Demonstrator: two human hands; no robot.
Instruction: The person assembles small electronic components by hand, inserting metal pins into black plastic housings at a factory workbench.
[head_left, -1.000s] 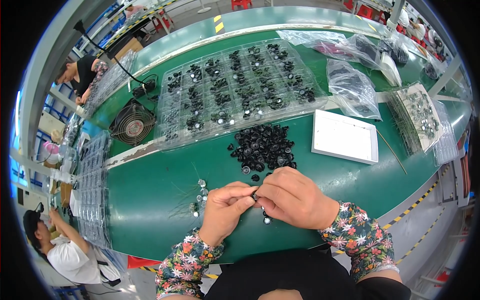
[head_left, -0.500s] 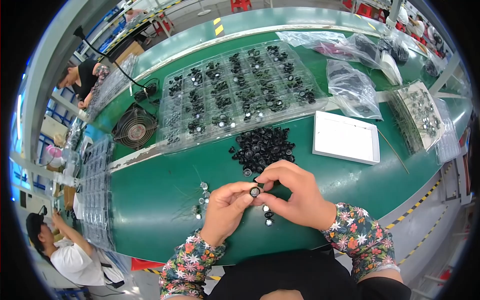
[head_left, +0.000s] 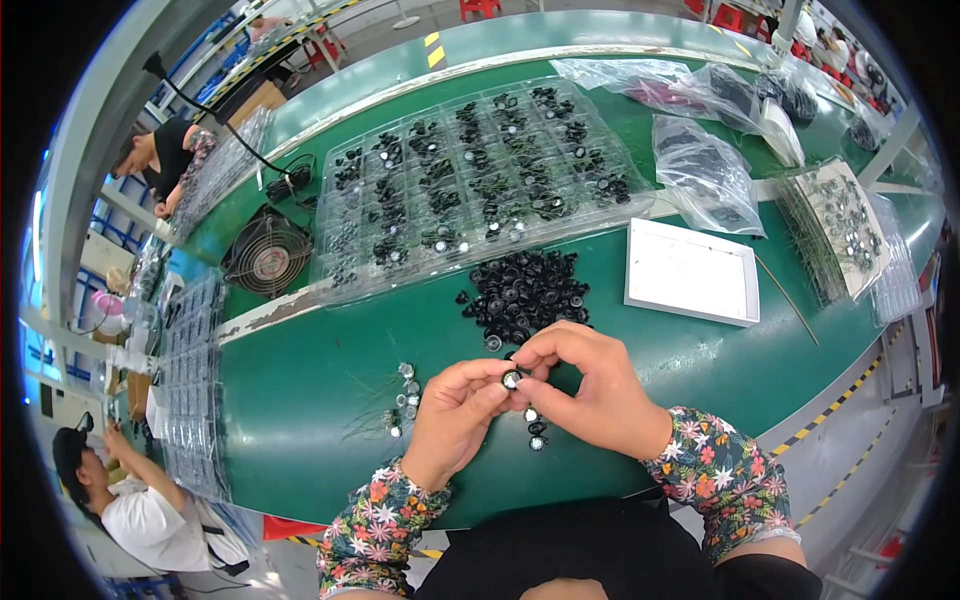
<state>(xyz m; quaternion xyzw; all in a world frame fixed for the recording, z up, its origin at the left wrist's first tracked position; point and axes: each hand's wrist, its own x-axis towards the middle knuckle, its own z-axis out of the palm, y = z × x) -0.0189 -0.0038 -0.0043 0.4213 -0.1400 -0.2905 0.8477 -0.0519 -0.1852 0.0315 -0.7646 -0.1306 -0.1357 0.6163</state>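
My left hand (head_left: 455, 415) and my right hand (head_left: 595, 390) meet over the green bench. Between their thumbs and forefingers they pinch a small round black part with a silvery face (head_left: 512, 380), its bright face turned up. Just beyond the fingertips lies a heap of round black parts (head_left: 525, 290). Close under my right fingers, a short row of black-and-silver round parts (head_left: 537, 428) rests on the bench. Left of my left hand sit several silvery parts with thin wires (head_left: 405, 400). The pinched part's underside is hidden by my fingers.
Behind the heap stands a clear compartment tray (head_left: 480, 185) filled with black parts. A white box lid (head_left: 692, 275) and a thin stick (head_left: 788, 303) lie right. A black fan (head_left: 270, 252) stands left, near stacked clear trays (head_left: 193, 390). Co-workers sit beyond.
The silvery face of the pinched part now shows brighter, as if tilted slightly. Both hands stay nearly in place, and the other parts have not moved.
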